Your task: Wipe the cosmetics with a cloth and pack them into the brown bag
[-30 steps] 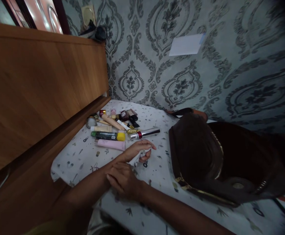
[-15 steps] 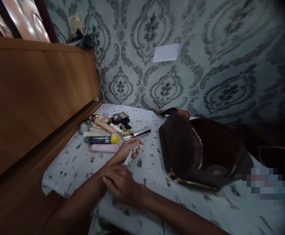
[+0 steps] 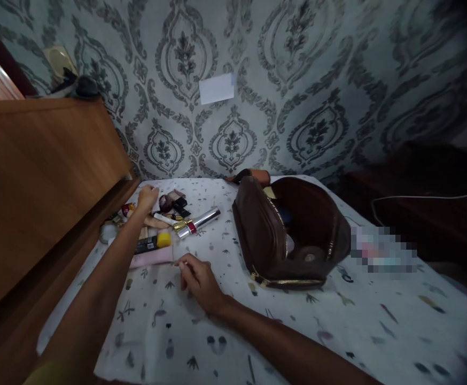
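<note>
My left hand (image 3: 148, 198) reaches to the back of a cluster of cosmetics at left, its fingers bent down and closed; whatever they grip is hidden. Beneath that forearm lie a pink tube (image 3: 153, 258) and a dark bottle with a yellow cap (image 3: 163, 239), both partly covered. To their right rests a silver tube with a red band (image 3: 203, 220), beside a gold tube (image 3: 182, 225). My right hand (image 3: 201, 280) hovers just right of the pink tube's end, fingers loosely bent and apart, nothing visible in them. An unzipped brown bag (image 3: 259, 230) stands farther right.
A patterned white cloth (image 3: 217, 342) covers the surface. Wooden furniture (image 3: 49, 176) walls off the left side, and wallpaper rises behind. An orange-brown strap (image 3: 259, 176) lies behind the bag. A blurred-out item (image 3: 383, 249) and a pale cable (image 3: 429, 197) are at right.
My left hand has moved away from my right, back to the cosmetics; the white thing it held no longer shows. My right hand has left the left forearm. The view has turned right.
</note>
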Action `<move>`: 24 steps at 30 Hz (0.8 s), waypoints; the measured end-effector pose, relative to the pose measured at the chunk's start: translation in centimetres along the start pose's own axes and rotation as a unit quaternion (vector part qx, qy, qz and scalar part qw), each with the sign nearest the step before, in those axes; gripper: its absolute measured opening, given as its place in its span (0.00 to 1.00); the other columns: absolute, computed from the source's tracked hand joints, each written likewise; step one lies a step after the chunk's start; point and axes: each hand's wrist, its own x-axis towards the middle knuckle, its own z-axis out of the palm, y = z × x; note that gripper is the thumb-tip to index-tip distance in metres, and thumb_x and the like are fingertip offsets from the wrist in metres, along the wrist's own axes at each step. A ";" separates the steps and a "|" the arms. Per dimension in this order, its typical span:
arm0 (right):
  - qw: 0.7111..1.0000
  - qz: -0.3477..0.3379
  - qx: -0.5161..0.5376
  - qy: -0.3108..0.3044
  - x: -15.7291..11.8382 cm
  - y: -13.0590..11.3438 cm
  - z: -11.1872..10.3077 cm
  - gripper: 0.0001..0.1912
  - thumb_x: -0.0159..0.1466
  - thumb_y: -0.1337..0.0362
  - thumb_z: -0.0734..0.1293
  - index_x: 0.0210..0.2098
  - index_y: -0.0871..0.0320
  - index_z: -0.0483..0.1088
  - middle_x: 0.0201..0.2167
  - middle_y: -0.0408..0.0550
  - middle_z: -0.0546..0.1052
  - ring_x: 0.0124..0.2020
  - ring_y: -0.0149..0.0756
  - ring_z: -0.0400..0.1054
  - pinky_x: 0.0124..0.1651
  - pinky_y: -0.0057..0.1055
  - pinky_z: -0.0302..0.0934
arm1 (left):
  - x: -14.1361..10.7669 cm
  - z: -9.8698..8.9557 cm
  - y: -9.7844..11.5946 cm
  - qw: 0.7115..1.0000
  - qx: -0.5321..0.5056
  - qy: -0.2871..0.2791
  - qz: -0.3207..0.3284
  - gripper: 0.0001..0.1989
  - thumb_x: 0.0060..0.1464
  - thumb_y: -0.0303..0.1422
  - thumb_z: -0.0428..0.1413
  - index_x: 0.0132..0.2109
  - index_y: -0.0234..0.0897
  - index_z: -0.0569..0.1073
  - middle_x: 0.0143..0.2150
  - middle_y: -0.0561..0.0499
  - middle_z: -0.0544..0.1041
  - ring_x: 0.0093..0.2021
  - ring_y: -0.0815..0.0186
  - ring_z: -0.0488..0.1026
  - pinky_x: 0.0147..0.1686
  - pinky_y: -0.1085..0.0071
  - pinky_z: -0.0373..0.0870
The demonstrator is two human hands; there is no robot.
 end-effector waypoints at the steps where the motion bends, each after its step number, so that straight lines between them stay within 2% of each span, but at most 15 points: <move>1: 1.000 0.012 0.010 0.006 0.1 0.1 0.0 0.13 0.71 0.61 0.57 0.36 0.57 0.69 0.16 0.36 0.68 0.17 0.27 0.61 0.30 0.25 0.60 | 0.5 0.6 -0.1 0.999 0.032 -0.009 -0.007 0.19 0.62 0.44 0.55 0.52 0.35 0.73 0.52 0.44 0.76 0.50 0.58 0.75 0.52 0.53 0.71; 4: 0.998 0.039 0.035 0.022 0.4 0.4 -0.1 0.12 0.70 0.61 0.57 0.33 0.56 0.67 0.16 0.36 0.69 0.18 0.27 0.62 0.27 0.24 0.58 | 1.5 2.5 0.0 0.993 0.104 -0.042 -0.031 0.25 0.58 0.47 0.58 0.53 0.31 0.72 0.56 0.36 0.75 0.56 0.50 0.72 0.55 0.48 0.66; 8: 0.998 0.042 0.033 0.016 0.6 0.6 -0.3 0.10 0.69 0.63 0.58 0.32 0.56 0.66 0.16 0.36 0.69 0.19 0.28 0.64 0.28 0.23 0.59 | 2.3 3.9 0.2 0.986 0.148 -0.070 -0.033 0.32 0.47 0.50 0.63 0.50 0.27 0.72 0.55 0.23 0.75 0.58 0.35 0.69 0.52 0.46 0.65; 14: 0.998 0.041 0.035 0.020 0.7 0.6 -0.4 0.10 0.69 0.64 0.59 0.32 0.56 0.66 0.16 0.36 0.69 0.18 0.27 0.63 0.29 0.24 0.59 | 2.5 3.7 0.8 0.990 0.123 -0.054 -0.048 0.31 0.40 0.43 0.68 0.49 0.28 0.73 0.55 0.22 0.75 0.57 0.33 0.71 0.49 0.49 0.67; 17: 0.998 0.035 0.045 0.027 0.8 0.9 -0.4 0.10 0.68 0.64 0.59 0.31 0.56 0.66 0.15 0.36 0.69 0.19 0.27 0.63 0.30 0.24 0.58 | 2.0 3.2 1.0 0.995 0.074 -0.025 -0.057 0.31 0.43 0.39 0.67 0.52 0.28 0.72 0.57 0.25 0.74 0.58 0.39 0.71 0.51 0.49 0.67; 20: 0.994 0.055 0.076 0.046 1.0 1.2 -0.3 0.10 0.68 0.63 0.59 0.30 0.57 0.66 0.15 0.36 0.68 0.18 0.27 0.62 0.28 0.24 0.58 | 1.1 2.1 1.4 0.999 -0.014 0.007 -0.038 0.29 0.50 0.38 0.63 0.56 0.28 0.70 0.56 0.34 0.76 0.55 0.50 0.73 0.50 0.57 0.69; 24: 0.985 0.090 0.132 0.061 1.1 1.8 0.1 0.10 0.67 0.61 0.59 0.33 0.57 0.66 0.15 0.36 0.68 0.18 0.26 0.60 0.25 0.22 0.55 | -2.0 0.2 1.9 0.988 -0.155 0.007 0.008 0.29 0.50 0.40 0.59 0.57 0.30 0.71 0.47 0.45 0.79 0.45 0.59 0.76 0.41 0.69 0.72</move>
